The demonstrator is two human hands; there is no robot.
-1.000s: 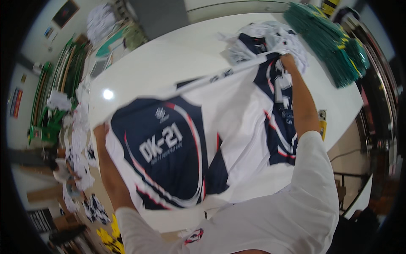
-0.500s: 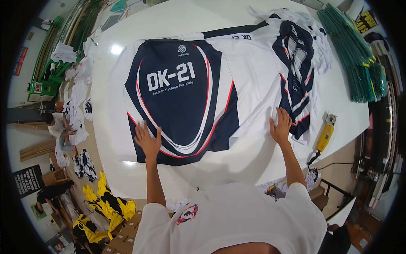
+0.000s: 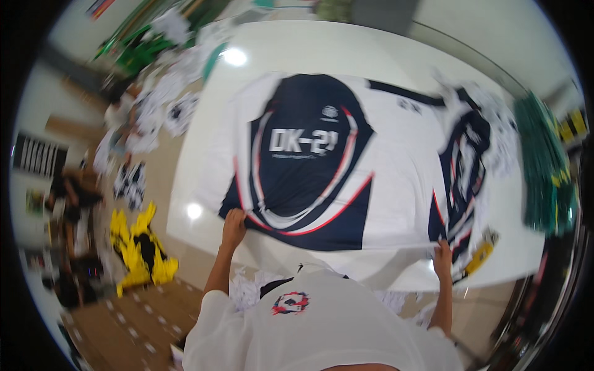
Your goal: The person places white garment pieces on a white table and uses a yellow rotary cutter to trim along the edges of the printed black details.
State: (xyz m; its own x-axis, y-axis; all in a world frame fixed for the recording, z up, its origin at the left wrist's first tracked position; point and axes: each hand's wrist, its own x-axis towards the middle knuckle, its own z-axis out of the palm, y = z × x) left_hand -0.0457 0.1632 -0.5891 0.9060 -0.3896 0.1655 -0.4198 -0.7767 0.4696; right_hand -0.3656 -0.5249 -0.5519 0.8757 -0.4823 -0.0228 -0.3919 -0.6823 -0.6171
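Note:
A wide sheet of white fabric (image 3: 405, 161), printed with a navy, white and red shirt panel (image 3: 303, 179), lies over the white table (image 3: 340, 43). At its near left corner my left hand (image 3: 234, 227) is closed on the navy part of the edge. My right hand (image 3: 442, 255) pinches the near edge farther right, and the edge runs taut between the two hands. Beyond my right hand, more printed fabric (image 3: 464, 154) lies bunched in folds. A yellow handheld electric cutter (image 3: 479, 256) rests on the table just right of my right hand.
Green bundled sheets (image 3: 541, 167) lie along the table's right side. To the left are yellow-and-black cloth (image 3: 145, 247) on the floor, brown cartons (image 3: 130, 321), white cloth heaps (image 3: 154, 111) and a seated person (image 3: 120, 117). Other people are farther left.
Both hands have gone from lying open on the fabric to gripping its near edge, now pulled toward me. The printed panel has creased. The whole view has shifted and turned.

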